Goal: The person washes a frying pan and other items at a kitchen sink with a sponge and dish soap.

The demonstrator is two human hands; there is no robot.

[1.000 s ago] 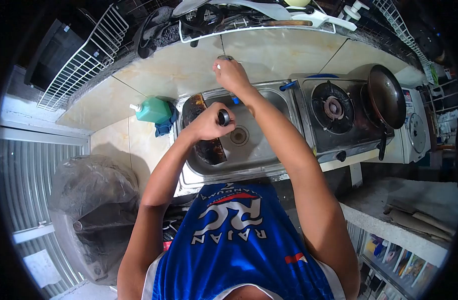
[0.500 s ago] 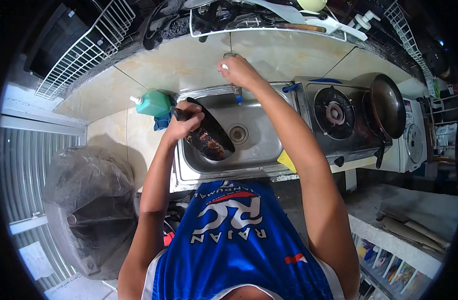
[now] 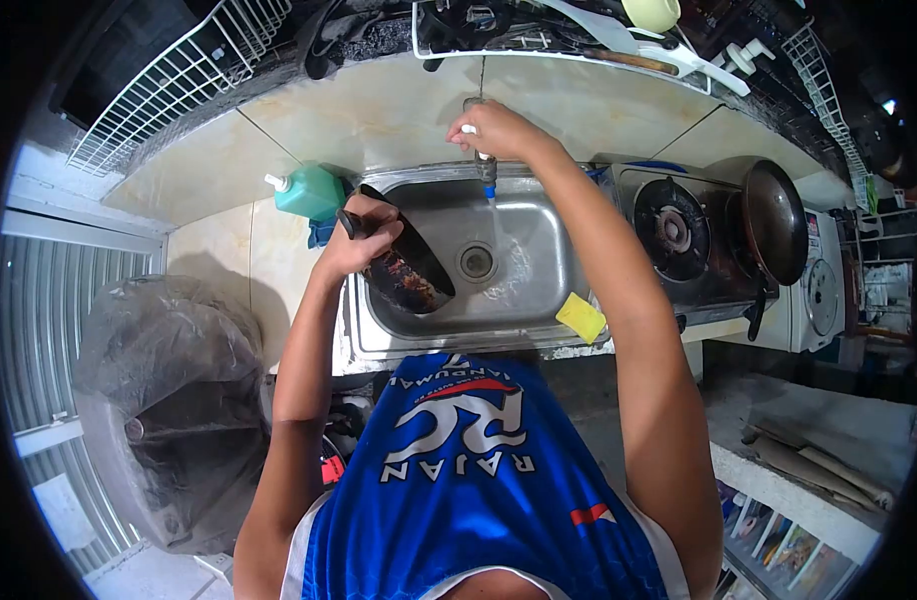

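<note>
My left hand (image 3: 371, 235) is closed round the black handle of a dark pan (image 3: 411, 275), which is tilted over the left side of the steel sink (image 3: 535, 300). Scorched, rusty-looking patches mark the pan's surface. At the back wall, my right hand (image 3: 491, 130) has its fingers closed on the white handle of the faucet (image 3: 488, 172). Water runs from the blue spout tip and spreads on the sink floor, right of the drain (image 3: 476, 262). A yellow sponge (image 3: 581, 317) lies on the sink's front right edge.
A green soap bottle (image 3: 309, 192) stands behind the sink's left corner. On the right is a gas stove (image 3: 672, 228) with another pan (image 3: 775, 222) on it. A utensil rack (image 3: 569, 50) hangs above, and a plastic-covered object (image 3: 169, 400) stands at left.
Water now flows from the faucet, where none was visible before. My right hand has turned slightly at the handle. The view has shifted a little, showing more of the sponge.
</note>
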